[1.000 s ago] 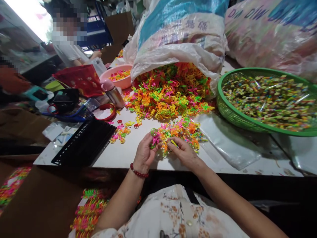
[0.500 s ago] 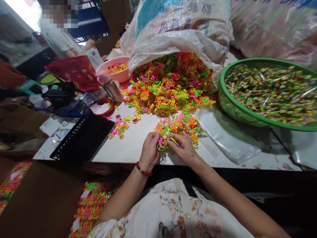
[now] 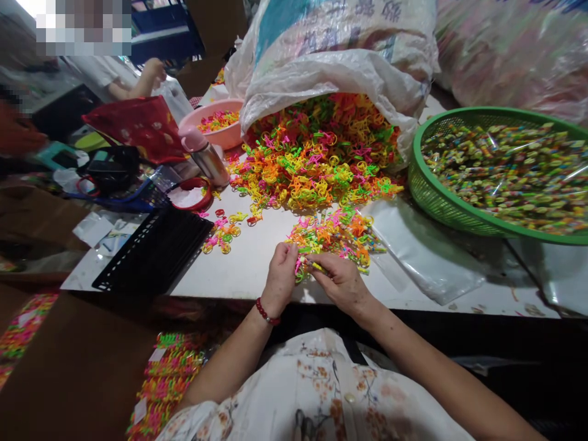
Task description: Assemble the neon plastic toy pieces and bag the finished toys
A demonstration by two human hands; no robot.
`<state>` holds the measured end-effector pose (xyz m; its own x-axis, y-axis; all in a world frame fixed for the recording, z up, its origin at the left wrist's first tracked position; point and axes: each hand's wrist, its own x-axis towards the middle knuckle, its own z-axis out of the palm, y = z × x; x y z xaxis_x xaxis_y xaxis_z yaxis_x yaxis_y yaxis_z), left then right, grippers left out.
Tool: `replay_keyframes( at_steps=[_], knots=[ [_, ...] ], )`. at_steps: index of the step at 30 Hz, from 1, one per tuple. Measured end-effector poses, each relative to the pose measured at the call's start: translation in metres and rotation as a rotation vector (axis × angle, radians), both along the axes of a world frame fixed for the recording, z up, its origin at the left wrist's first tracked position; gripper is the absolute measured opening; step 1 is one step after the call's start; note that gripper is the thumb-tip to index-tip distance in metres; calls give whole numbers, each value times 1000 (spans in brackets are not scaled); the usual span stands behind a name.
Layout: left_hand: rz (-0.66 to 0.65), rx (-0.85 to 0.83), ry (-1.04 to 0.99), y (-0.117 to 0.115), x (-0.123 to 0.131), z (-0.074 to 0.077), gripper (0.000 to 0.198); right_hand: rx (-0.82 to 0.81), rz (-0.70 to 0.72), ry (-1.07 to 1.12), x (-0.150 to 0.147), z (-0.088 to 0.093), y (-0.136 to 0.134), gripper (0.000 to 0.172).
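At the table's front edge my left hand (image 3: pixel 281 272) is closed, pinching a small plastic toy bicycle (image 3: pixel 301 269) in pink and green, partly hidden by the fingers. Close beside it, my right hand (image 3: pixel 343 282) is closed around a thin yellow pencil-like stick (image 3: pixel 318 266), whose tip points toward the toy. Whether stick and toy touch I cannot tell. Just behind both hands lies a small heap of bright toys mixed with patterned sticks (image 3: pixel 353 236). A larger pile of toy bicycles (image 3: pixel 312 171) spills from a white woven sack (image 3: pixel 331 73).
A green basket (image 3: pixel 416 177) of patterned sticks stands at the right. Clear plastic bags (image 3: pixel 432 263) lie before it. To the left are black perforated trays (image 3: pixel 156 251), a red bowl (image 3: pixel 204 199), a bottle (image 3: pixel 206 159) and a pink basin (image 3: pixel 232 136). Another person (image 3: pixel 114 79) is behind.
My right hand has turned slightly and dropped a little, with the yellow stick showing more clearly. My left hand stays nearly in place. The other person's hand has risen.
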<state>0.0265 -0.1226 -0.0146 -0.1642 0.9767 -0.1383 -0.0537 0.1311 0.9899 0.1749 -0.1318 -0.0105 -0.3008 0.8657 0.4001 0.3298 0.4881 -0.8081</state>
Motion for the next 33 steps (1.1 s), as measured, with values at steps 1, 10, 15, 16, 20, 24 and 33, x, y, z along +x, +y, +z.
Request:
replay_keyframes(
  at_steps=[1,10,15,16,20,24,33],
  knots=[
    [-11,-2,-6,0,-1,0,35,14,13,-1,-1,1,-1,25],
    [-63,14,132,6,-6,-1,31,117,51,-94,-7,5,-2,32],
    [100,106,587,57,-45,8,21,191,-151,-221,29,20,26,32],
    [139,118,742,70,-56,9,13,189,-226,-273,38,24,31,34],
    [94,90,1097,114,-95,-1,21,112,-371,-264,59,32,39,33],
    [114,72,790,131,-111,-17,16,-228,-258,-2,46,30,28,27],
    [173,-14,-130,87,-116,3,23,-735,-6,442,5,19,13,42]
  ],
)
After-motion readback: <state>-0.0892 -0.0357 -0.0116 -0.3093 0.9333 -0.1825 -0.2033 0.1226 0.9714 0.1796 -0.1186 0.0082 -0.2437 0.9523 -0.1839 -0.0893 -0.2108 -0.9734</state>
